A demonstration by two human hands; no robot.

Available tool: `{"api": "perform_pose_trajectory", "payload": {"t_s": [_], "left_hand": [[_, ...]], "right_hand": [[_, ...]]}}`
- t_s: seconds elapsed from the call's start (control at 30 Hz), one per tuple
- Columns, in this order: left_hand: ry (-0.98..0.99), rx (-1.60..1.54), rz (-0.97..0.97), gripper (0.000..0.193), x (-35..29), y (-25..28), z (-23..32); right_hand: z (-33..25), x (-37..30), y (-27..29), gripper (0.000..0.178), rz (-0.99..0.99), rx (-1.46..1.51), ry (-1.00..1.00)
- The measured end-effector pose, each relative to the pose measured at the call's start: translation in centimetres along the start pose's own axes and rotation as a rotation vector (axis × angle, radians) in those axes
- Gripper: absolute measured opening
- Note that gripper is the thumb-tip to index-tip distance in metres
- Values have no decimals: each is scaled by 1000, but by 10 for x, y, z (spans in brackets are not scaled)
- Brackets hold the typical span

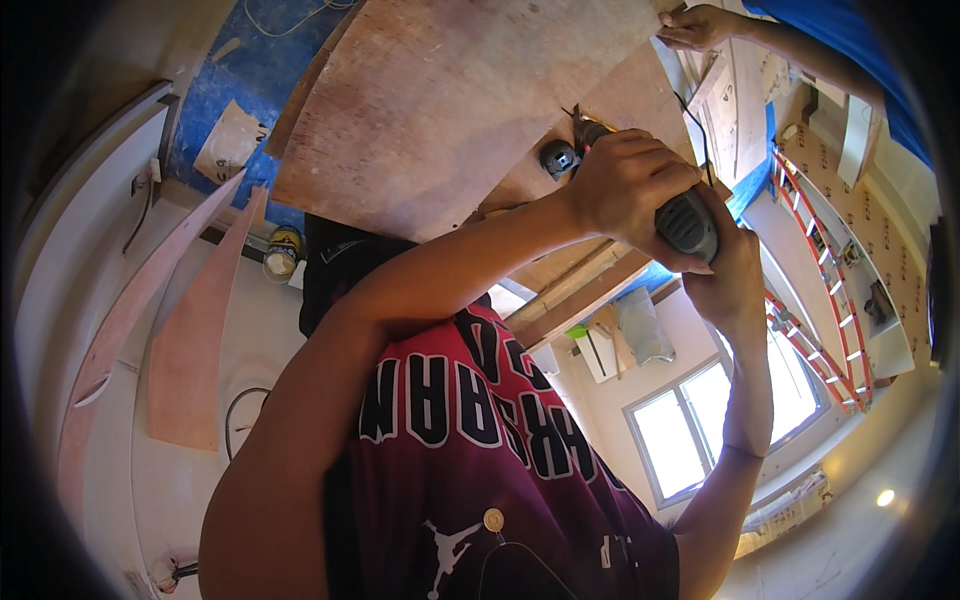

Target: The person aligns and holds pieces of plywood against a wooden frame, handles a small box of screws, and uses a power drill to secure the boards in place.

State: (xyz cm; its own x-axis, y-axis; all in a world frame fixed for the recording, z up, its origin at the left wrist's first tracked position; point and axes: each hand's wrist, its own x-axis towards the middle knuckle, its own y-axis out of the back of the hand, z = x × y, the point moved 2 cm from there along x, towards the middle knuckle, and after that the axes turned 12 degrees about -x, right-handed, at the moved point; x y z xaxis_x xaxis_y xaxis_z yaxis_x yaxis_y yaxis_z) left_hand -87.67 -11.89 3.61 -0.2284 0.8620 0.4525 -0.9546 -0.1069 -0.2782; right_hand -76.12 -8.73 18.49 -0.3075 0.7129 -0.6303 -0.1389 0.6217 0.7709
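Both my hands are closed around a corded power tool with a dark grey, vented body (688, 224); its exact kind is partly hidden by my fingers. My left hand (635, 180) wraps over the tool's forward part. My right hand (728, 262) grips behind it, at the grey vented end. A black round knob-like part (558, 158) sticks out beside the tool's front. The tool's working end points at a large reddish-brown plywood sheet (430, 100), close to its edge. I cannot tell whether it touches the wood. A black cord (705, 130) runs near my right hand.
A co-worker's hand (695, 27) is at the sheet's far right corner. Curved plywood strips (195, 340) lie at left, near a can (284, 250). Timber beams (575, 300) lie below the sheet. An orange ladder (835, 290) and a window (690, 425) are at right.
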Motion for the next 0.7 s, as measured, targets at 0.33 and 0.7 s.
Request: {"api": "perform_pose_trajectory", "payload": {"t_s": [0.33,0.7], "left_hand": [[0,18,17,79,-4,2,-7],[28,26,18,90,-9,5,-21]], "right_hand": [[5,7,-8,71,-13,10,-27],[5,21,-8,76,-71,-67,-18]]}}
